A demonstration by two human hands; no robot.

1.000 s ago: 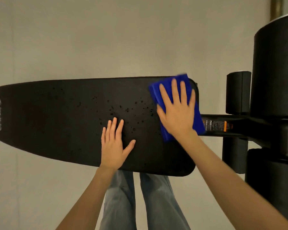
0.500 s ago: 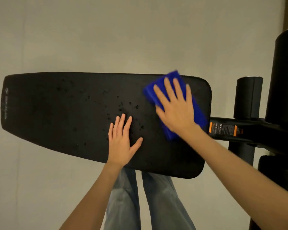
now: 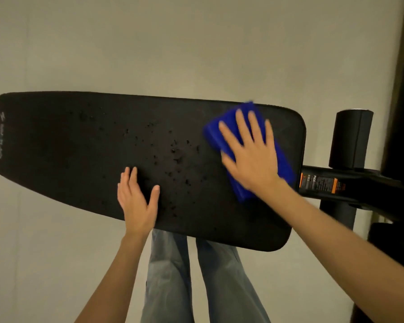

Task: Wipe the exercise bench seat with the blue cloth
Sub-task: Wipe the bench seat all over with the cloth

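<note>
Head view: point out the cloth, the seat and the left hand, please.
Cloth (image 3: 283, 159): head view, blue strip showing right of the pressing hand.
Seat (image 3: 68, 148): head view, bare black pad toward its left end.
Left hand (image 3: 138, 201): head view, back of the hand, flat on the pad.
</note>
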